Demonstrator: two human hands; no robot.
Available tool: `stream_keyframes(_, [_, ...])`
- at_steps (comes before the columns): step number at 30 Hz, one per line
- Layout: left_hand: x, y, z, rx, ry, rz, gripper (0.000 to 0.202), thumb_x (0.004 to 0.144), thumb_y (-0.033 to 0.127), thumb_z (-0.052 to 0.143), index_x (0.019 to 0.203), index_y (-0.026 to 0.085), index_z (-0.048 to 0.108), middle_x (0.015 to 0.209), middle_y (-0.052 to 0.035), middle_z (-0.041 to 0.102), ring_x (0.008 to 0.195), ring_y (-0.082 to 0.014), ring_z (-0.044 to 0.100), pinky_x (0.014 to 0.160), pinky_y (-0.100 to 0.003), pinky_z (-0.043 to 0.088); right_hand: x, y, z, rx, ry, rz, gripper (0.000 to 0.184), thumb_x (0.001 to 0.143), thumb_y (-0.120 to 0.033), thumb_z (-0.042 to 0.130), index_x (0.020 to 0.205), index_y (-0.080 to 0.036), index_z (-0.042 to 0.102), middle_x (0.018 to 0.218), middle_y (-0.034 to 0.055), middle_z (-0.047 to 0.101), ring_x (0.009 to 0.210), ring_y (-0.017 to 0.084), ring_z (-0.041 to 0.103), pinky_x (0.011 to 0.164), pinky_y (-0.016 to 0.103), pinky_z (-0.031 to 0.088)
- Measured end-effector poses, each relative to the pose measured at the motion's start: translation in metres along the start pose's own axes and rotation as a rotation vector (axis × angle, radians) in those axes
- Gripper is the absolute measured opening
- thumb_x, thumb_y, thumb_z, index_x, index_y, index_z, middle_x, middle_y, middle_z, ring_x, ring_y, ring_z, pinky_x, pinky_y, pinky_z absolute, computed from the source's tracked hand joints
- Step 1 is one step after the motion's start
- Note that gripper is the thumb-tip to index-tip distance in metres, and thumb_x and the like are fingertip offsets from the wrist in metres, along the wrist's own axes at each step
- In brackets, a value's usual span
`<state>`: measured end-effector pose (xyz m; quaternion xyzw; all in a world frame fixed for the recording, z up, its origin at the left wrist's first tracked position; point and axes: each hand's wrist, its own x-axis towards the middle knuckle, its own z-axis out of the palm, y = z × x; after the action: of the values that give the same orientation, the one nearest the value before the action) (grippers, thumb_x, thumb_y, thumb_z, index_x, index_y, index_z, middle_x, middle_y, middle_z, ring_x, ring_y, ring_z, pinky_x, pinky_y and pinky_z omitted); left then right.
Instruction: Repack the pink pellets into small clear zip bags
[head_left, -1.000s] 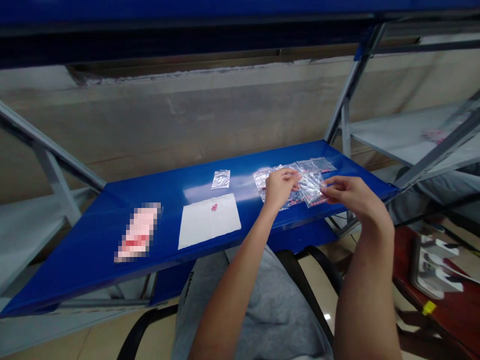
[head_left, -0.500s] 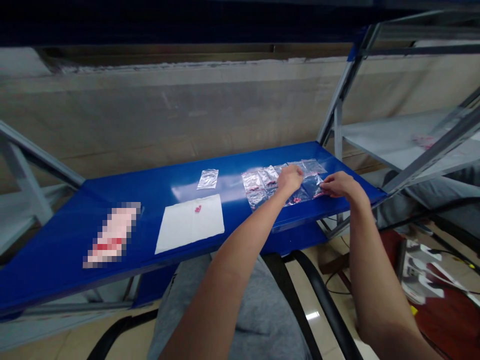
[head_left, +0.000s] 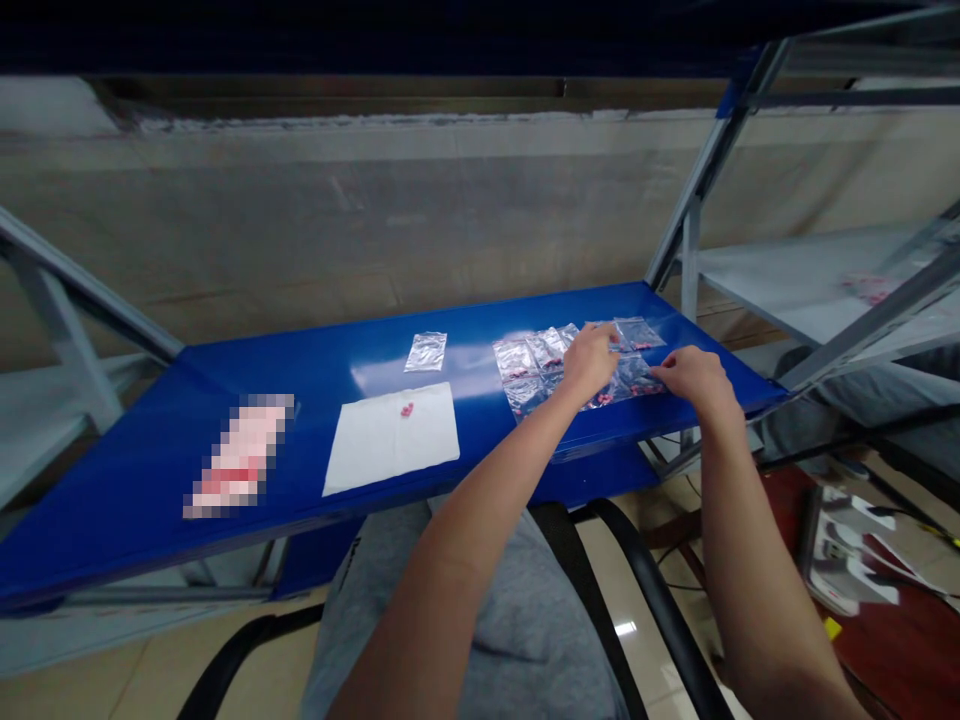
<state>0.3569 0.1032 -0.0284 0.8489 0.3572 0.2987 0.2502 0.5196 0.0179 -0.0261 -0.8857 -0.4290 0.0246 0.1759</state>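
Observation:
Small clear plastic bags (head_left: 514,358) with red bits inside lie side by side in two rows at the right part of the blue table. My left hand (head_left: 591,358) is over the middle of the rows, thumb and forefinger apart, nothing visible between them. At the right end of the near row, my right hand (head_left: 694,377) pinches the edge of a clear plastic bag (head_left: 636,374) between thumb and fingers. To the left, a few small red pieces (head_left: 406,410) rest on a white cloth or sheet (head_left: 390,450). Behind it lies another clear bag (head_left: 427,352), apart from the rows.
A blurred-out pinkish item (head_left: 240,455) lies on the left of the blue table (head_left: 315,375). Metal posts (head_left: 690,250) stand at the table's ends, with a wall behind. At right are a pale shelf (head_left: 810,275) and a power strip (head_left: 836,560). Chair armrests flank my legs.
The view has shifted slightly, so everything appears a little farther right. The bag at my right fingertips now lies flatter. My left thumb and forefinger have spread apart.

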Motion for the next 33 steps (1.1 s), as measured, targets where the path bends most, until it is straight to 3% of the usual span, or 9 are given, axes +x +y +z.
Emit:
stream_keyframes(3, [-0.016,-0.014,-0.035,0.014,0.065,-0.009,0.025,0.090,0.014,0.061,0.112,0.021,0.071,0.114,-0.0095,0.067,0.104,-0.0232,0.064,0.094,-0.035,0.050,-0.012,-0.021,-0.003,-0.054,0.101,0.023,0.027,0.086,-0.036,0.068,0.096,-0.015,0.080,0.094,0.0231,0.076,0.090,0.036,0.073,0.077,0.042,0.054])
stream_keyframes(5, [-0.027,-0.038,-0.072,0.071,0.118,-0.082,0.029,0.089,0.012,0.059,0.114,0.022,0.070,0.114,-0.0084,0.067,0.105,-0.0225,0.064,0.094,-0.034,0.050,-0.020,-0.046,-0.001,-0.012,0.141,-0.096,0.029,0.090,-0.034,0.062,0.101,-0.014,0.079,0.095,0.0218,0.076,0.091,0.035,0.073,0.079,0.041,0.053])
stream_keyframes(11, [-0.063,-0.131,-0.184,0.381,0.238,-0.606,0.034,0.095,0.021,0.057,0.128,0.018,0.062,0.131,-0.0174,0.065,0.126,-0.0289,0.060,0.104,-0.039,0.047,-0.048,-0.180,0.034,0.323,-0.080,-0.645,0.026,0.094,-0.029,0.058,0.108,-0.015,0.075,0.094,0.0106,0.078,0.088,0.023,0.072,0.083,0.032,0.052])
stream_keyframes(13, [-0.074,-0.149,-0.200,0.426,0.199,-0.728,0.040,0.094,0.030,0.064,0.132,0.017,0.059,0.137,-0.0207,0.062,0.131,-0.0332,0.058,0.104,-0.042,0.048,-0.054,-0.231,0.054,0.393,-0.228,-0.680,0.029,0.093,-0.027,0.061,0.117,-0.016,0.073,0.101,0.0094,0.079,0.092,0.023,0.072,0.086,0.032,0.054])
stream_keyframes(18, [-0.091,-0.161,-0.201,0.480,0.139,-0.743,0.054,0.084,0.034,0.077,0.132,0.017,0.058,0.140,-0.0234,0.059,0.134,-0.0376,0.056,0.103,-0.045,0.049,-0.050,-0.320,0.102,0.417,-0.236,-0.705,0.057,0.081,0.000,0.054,0.136,-0.012,0.064,0.139,0.0140,0.067,0.129,0.023,0.060,0.110,0.032,0.044])
stream_keyframes(23, [-0.099,-0.176,-0.206,0.385,0.110,-0.647,0.045,0.084,0.010,0.069,0.128,0.017,0.062,0.131,-0.0184,0.068,0.126,-0.0294,0.063,0.101,-0.037,0.050,-0.044,-0.336,0.129,0.450,-0.239,-0.638,0.040,0.076,-0.002,0.059,0.112,-0.011,0.073,0.118,0.0159,0.074,0.116,0.027,0.065,0.101,0.035,0.049])
stream_keyframes(27, [-0.104,-0.180,-0.220,0.352,0.097,-0.593,0.043,0.086,0.005,0.062,0.128,0.017,0.064,0.125,-0.0128,0.072,0.119,-0.0232,0.067,0.101,-0.032,0.050,-0.050,-0.330,0.129,0.541,-0.206,-0.562,0.020,0.074,-0.008,0.063,0.091,-0.015,0.071,0.097,0.0105,0.076,0.101,0.025,0.068,0.090,0.033,0.053])
stream_keyframes(30, [-0.108,-0.165,-0.232,0.332,0.098,-0.490,0.048,0.085,0.014,0.070,0.132,0.017,0.062,0.129,-0.0119,0.070,0.121,-0.0228,0.065,0.104,-0.031,0.049,-0.059,-0.326,0.117,0.634,-0.191,-0.519,0.014,0.074,-0.012,0.064,0.087,-0.018,0.065,0.087,0.0061,0.073,0.085,0.021,0.070,0.076,0.031,0.056])
stream_keyframes(33, [-0.118,-0.136,-0.242,0.355,0.137,-0.274,0.081,0.074,0.027,0.085,0.147,0.019,0.051,0.148,-0.0160,0.057,0.136,-0.0301,0.055,0.112,-0.040,0.045,-0.076,-0.320,0.100,0.815,-0.232,-0.473,0.010,0.077,-0.020,0.065,0.085,-0.020,0.059,0.079,0.0009,0.068,0.072,0.017,0.070,0.062,0.026,0.054])
